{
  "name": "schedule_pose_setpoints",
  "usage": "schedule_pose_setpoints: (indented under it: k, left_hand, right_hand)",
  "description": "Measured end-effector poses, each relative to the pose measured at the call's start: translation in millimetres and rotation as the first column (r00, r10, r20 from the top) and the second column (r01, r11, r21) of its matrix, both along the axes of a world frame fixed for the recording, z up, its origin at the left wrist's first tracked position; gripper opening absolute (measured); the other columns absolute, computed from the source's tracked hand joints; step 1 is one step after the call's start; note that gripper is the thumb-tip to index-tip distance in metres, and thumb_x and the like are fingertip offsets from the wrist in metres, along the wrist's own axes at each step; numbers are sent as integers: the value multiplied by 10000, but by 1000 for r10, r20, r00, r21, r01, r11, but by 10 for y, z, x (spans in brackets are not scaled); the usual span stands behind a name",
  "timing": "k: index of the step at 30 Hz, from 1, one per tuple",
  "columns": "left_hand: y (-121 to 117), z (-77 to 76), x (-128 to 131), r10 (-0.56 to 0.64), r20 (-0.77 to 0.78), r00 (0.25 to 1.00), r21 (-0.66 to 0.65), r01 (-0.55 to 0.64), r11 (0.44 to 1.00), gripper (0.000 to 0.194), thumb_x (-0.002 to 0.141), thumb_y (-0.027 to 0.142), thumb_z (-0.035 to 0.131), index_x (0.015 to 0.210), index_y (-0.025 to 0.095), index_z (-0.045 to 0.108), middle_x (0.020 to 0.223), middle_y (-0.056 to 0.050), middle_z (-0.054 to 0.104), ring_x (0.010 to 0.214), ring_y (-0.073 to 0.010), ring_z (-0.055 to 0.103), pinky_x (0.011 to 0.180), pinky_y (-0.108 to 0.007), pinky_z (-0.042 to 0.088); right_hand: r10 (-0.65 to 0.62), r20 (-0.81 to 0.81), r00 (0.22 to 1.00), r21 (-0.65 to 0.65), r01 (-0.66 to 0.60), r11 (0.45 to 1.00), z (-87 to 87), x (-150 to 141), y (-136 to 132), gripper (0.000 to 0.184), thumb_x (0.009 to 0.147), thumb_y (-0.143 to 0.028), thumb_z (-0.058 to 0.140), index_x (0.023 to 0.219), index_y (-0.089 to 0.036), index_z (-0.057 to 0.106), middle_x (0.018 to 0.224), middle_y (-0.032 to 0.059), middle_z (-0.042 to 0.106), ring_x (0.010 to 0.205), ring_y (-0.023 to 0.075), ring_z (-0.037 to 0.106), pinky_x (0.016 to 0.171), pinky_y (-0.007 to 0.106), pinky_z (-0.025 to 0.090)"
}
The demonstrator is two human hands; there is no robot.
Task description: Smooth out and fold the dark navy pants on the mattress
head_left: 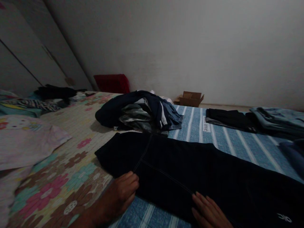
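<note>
Dark trousers (180, 161) with pale stitched seams lie spread out on the bed, and a small white logo shows at their lower right. At their near left edge my left hand (124, 191) has its fingers curled closed on the cloth. My right hand (210, 210) rests on the trousers farther right, close to a seam, with its fingers stretched out and holding nothing. Beyond the trousers sits a rumpled pile of clothes (135, 110), with navy, grey-green and denim pieces in it.
Folded dark clothes (226, 117) and stacked jeans (280, 118) lie on the striped blue cover (190, 123) at right. A floral sheet (78, 167) and a pale printed garment (28, 139) are at left. Near the wall stand a cardboard box (190, 99) and a red object (111, 83).
</note>
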State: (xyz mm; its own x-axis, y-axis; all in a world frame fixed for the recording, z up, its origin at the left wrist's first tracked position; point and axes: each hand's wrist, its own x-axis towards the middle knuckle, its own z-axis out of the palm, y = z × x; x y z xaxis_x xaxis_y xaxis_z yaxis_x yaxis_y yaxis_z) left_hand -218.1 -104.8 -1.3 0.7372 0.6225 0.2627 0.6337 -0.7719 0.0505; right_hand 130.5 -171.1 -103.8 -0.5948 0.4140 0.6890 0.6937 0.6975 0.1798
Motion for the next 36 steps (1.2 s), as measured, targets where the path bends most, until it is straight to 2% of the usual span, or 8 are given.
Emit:
schedule_pose_setpoints:
  k: [7,12,15,18,20,23,28,36]
  left_hand:
    - [9,36,1,-46,-61,997,-104,39,994,175,744,38,375,744,195,452,799,-44,550,745,-168,499,695,-299,434]
    - [59,124,25,-30,-31,999,-146,25,989,122,791,109,424,732,197,485,749,-12,559,707,-134,526,655,-247,445]
    - [196,144,30,77,40,996,-46,-75,996,140,863,200,429,765,192,530,790,-23,599,749,-131,571,659,-233,466]
    - [381,68,23,232,79,970,135,-241,961,226,883,339,433,906,182,594,1061,-92,624,1004,-203,573,836,-321,472]
    - [467,-24,17,319,-5,948,171,-313,934,385,862,447,447,1086,169,591,1269,-134,538,1188,-269,475,954,-408,408]
    - [487,-167,-3,427,-186,885,114,-412,904,624,814,576,450,1289,174,488,1422,-154,383,1311,-325,327,1024,-511,295]
    - [395,-276,-71,506,-292,812,36,-519,854,756,794,658,400,1391,197,347,1486,-148,239,1366,-330,199,1051,-553,179]
    - [439,-44,-22,509,-364,780,-129,-584,802,818,735,690,457,1386,206,351,1485,-153,212,1365,-352,177,1048,-583,183]
  right_hand:
    - [-36,133,990,26,33,999,124,-21,-13,305,944,-154,355,1042,-244,630,1076,24,677,998,150,627,878,253,484]
    - [-41,37,998,29,40,999,101,-58,-21,278,941,-166,372,1033,-239,624,1068,27,680,1023,140,614,932,262,449]
    - [-77,-39,996,3,78,997,48,-91,-46,262,943,-189,378,1044,-243,614,1123,27,657,1075,141,583,964,282,429]
    - [-101,-53,994,-9,100,995,50,-108,-64,282,953,-209,347,1050,-237,609,1135,34,651,1092,153,573,966,302,431]
    - [-84,-35,996,-7,84,996,90,-105,-61,289,954,-205,342,1053,-233,612,1114,36,660,1075,152,584,954,294,438]
    - [-53,-18,998,6,53,999,171,-96,-40,314,958,-188,324,1028,-232,627,1069,32,677,1026,147,611,930,276,446]
    - [-72,-16,997,28,73,997,264,-114,-18,382,960,-147,266,957,-218,641,1007,32,697,957,149,642,915,281,445]
    - [-84,-38,996,39,85,996,322,-137,-18,360,956,-159,293,937,-215,648,991,29,701,935,152,650,854,268,486]
